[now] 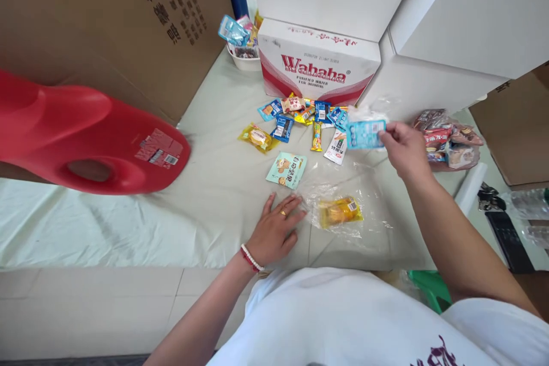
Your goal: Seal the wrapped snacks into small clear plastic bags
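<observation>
Between the thumb and fingers of my right hand point(403, 146) is a light blue snack packet point(364, 134), raised over the table. My left hand point(277, 226) lies flat on the cloth with its fingers apart, beside a clear plastic bag point(377, 206). On that bag is a yellow wrapped snack point(341, 212). A mint green packet point(286, 170) lies just beyond my left fingertips. Farther back are another yellow wrapped snack point(258, 137), a white packet point(336, 146), a small yellow bar point(316, 136) and a cluster of blue packets point(282, 127).
A white and red Wahaba water carton point(317, 63) stands behind the snacks. A large red jug point(94, 131) is at left, a white tub point(246, 62) of packets at the back. To the right are a bag of snacks point(450, 140), keys point(491, 197) and a dark phone-like slab point(508, 240).
</observation>
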{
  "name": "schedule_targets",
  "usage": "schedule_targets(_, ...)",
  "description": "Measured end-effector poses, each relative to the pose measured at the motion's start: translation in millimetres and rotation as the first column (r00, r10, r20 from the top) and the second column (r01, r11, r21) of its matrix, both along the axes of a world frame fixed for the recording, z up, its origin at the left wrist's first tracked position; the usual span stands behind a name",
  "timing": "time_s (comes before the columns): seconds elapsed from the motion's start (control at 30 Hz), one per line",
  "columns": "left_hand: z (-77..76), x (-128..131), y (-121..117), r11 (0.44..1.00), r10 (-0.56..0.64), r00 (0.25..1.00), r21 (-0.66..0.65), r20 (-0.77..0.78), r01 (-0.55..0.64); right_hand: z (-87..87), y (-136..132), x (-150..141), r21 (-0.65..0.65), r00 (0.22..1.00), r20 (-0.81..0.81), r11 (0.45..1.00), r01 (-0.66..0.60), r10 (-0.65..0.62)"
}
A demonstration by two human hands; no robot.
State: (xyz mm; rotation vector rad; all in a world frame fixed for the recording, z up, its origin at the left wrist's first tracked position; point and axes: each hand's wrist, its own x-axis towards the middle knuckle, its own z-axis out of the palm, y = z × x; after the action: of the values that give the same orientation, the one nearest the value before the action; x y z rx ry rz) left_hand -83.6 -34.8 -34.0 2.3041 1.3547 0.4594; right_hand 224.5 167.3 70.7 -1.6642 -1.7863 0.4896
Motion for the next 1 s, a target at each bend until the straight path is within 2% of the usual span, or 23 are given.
schedule_targets(0.07, 2.1, -4, 1, 1.0, -0.015, 1.0, -0.006, 0.009, 0.016, -12.4, -33, 16, -0.226, 0.959, -0.281, 0.973, -0.043, -0.023)
schedule_targets(0.17, 5.5, -12, 1, 0.999, -0.048, 0.998, -0.011, 0.034, 0.049, -34.6, -76, 27, -0.512, 0.864, -0.477, 0.85, -0.124, -0.162)
schedule_targets(0.27, 8.5, -15, -1, 0.998, -0.065, 0.998, -0.007, 0.019, 0.065, -51.8, -103, 25, -0.608, 0.821, -0.534, 0.766, -0.208, -0.201)
schedule_targets(0.37, 10.9, -8, -5, 0.998, -0.041, 0.999, 0.038, 0.003, 0.041, -61.3, -117, 19, -0.598, 0.798, -0.584, 0.743, -0.3, -0.148)
schedule_targets(0.5, 12.5, 11, -9, 0.985, 0.061, 0.998, 0.165, -0.01, -0.059, -68.8, -132, 14, -0.572, 0.778, -0.618, 0.745, -0.343, -0.116)
schedule_targets(0.63, 13.6, 33, -8, 0.974, 0.122, 0.991, 0.197, -0.046, -0.111, -74.8, -146, 7, -0.572, 0.81, -0.57, 0.774, -0.271, -0.138)
schedule_targets(0.77, 17.5, 47, -1, 0.979, 0.144, 0.987, 0.158, -0.071, -0.131, -75.5, -153, 1, -0.537, 0.884, -0.457, 0.823, -0.185, -0.1)
schedule_targets(0.87, 21.5, 50, 3, 0.974, 0.143, 0.99, 0.182, -0.021, -0.137, -73.5, -155, 0, -0.466, 0.951, -0.309, 0.874, -0.14, -0.012)
schedule_targets(0.93, 22.5, 48, 5, 0.964, 0.175, 0.984, 0.196, 0.034, -0.178, -72.7, -156, 0, -0.42, 0.975, -0.218, 0.9, -0.122, 0.03)
schedule_targets(1.0, 20.6, 46, 7, 0.946, 0.238, 0.966, 0.203, 0.1, -0.254, -73.1, -157, -2, -0.43, 0.983, -0.181, 0.895, -0.116, 0.04)
